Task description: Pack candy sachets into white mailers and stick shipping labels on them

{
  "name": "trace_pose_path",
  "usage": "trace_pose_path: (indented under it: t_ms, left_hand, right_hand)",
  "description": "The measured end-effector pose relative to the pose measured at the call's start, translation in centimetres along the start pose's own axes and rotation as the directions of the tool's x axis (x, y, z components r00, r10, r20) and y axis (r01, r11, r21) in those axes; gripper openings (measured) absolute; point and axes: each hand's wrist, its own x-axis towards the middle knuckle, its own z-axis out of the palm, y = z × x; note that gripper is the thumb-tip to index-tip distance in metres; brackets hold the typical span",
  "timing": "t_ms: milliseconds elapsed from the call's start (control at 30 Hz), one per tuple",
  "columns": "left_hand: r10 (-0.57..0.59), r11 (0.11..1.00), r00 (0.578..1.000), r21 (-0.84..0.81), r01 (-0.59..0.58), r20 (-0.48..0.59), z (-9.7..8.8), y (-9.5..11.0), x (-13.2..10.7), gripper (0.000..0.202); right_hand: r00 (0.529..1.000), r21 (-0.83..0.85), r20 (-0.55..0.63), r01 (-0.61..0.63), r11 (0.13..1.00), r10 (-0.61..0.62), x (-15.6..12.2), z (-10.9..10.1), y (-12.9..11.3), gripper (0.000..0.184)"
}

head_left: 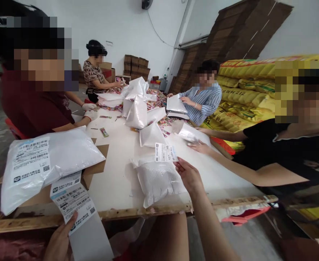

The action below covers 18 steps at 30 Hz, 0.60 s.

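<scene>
In my left hand (pixel 60 237), low at the left, is a strip of printed shipping labels (pixel 79 208) with barcodes, pinched at its edge; blank backing paper hangs below. My right hand (pixel 188 174) pinches the corner of a single shipping label (pixel 164 152) and holds it over a white padded mailer (pixel 159 177). That mailer lies near the table's front edge, with no label showing on it. Whether the label touches the mailer I cannot tell. Above the strip, a plump white mailer with a label (pixel 64 152) rests on an open cardboard box (pixel 98 163).
White mailers (pixel 137 110) are heaped mid-table (pixel 115 181) among small colourful packets (pixel 159 98). A co-worker's hands (pixel 200 145) touch another mailer (pixel 189 134) at the right. More people work around the table. Yellow sacks (pixel 243 98) and flattened cardboard (pixel 230 32) stand behind.
</scene>
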Motion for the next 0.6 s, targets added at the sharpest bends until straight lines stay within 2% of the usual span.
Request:
trace_pose_path:
  t_ms: [100, 167, 233, 333, 467, 600]
  left_hand:
    - [-0.025, 1.000, 1.000, -0.008, 0.025, 0.011, -0.3, -0.1, 0.4, 0.015]
    - [-0.031, 1.000, 0.999, -0.003, 0.031, 0.027, -0.8, -0.3, 1.0, 0.018]
    - [-0.041, 0.999, 0.999, 0.021, 0.040, 0.029, -1.1, -0.4, 1.7, 0.024]
    - [-0.045, 0.998, 0.999, 0.045, 0.043, 0.031, -1.4, -0.5, 2.3, 0.035]
    - [-0.048, 0.999, 0.999, 0.025, 0.047, 0.004, -0.8, -0.1, 1.8, 0.029]
    - [-0.090, 0.996, 0.996, 0.008, 0.090, -0.010, 0.0, 0.4, 0.9, 0.025]
  right_hand:
    - [0.999, -0.184, 0.029, -0.029, 0.983, 0.035, 1.6, 1.3, 1.6, 0.031]
    - [0.999, -0.348, 0.026, -0.024, 0.937, 0.035, 1.9, 1.7, 2.4, 0.025]
    - [1.000, -0.520, 0.011, 0.004, 0.854, 0.002, 2.0, 2.0, 2.8, 0.020]
    - [0.998, -0.743, -0.003, 0.044, 0.668, -0.070, 1.4, 2.8, 2.7, 0.018]
    - [0.994, -0.904, 0.005, 0.052, 0.424, -0.113, 0.3, 4.5, 2.2, 0.033]
    - [0.983, -0.963, 0.026, 0.073, 0.261, -0.181, -0.2, 6.3, 1.8, 0.062]
